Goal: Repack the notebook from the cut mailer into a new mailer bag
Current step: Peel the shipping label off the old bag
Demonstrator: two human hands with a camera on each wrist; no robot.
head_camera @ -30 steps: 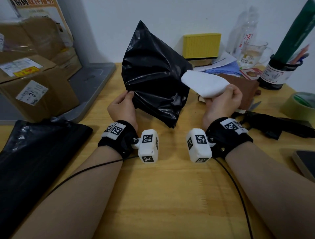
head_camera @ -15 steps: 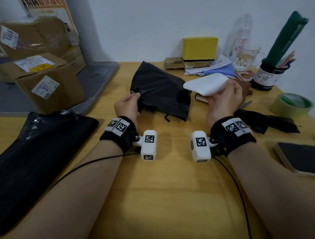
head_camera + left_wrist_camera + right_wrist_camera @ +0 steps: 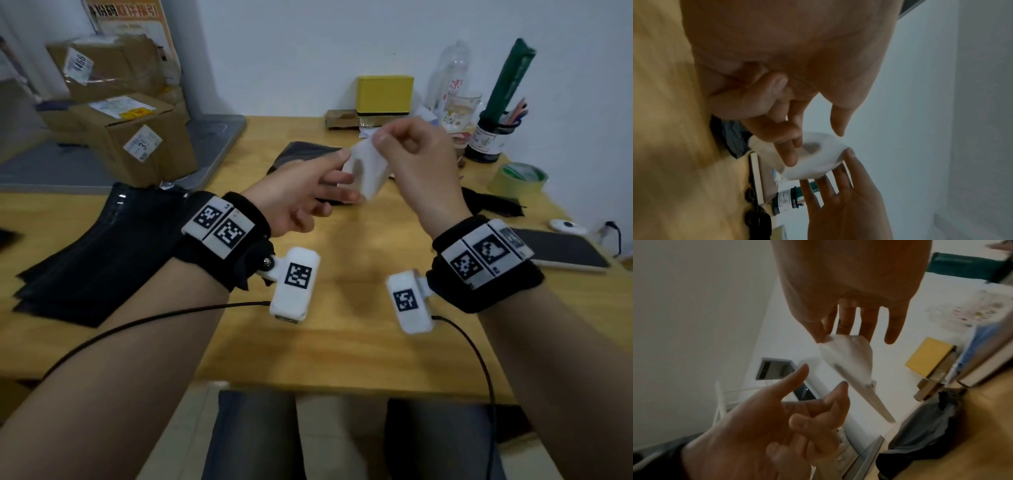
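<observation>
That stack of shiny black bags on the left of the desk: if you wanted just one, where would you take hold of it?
Probably at the near right corner of the stack of black bags, coming in from the right with the left hand. The bags lie flat and fanned, so their edges stagger there, and a thumb could likely peel the top one up.

White sheet (image 3: 366, 168), black mailers (image 3: 99, 260), yellow box (image 3: 383, 94) — black-and-white checkered wristbands (image 3: 219, 228).

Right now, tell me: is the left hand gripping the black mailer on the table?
No: the left hand reaches toward the white bag; the black mailer lies untouched.
</observation>
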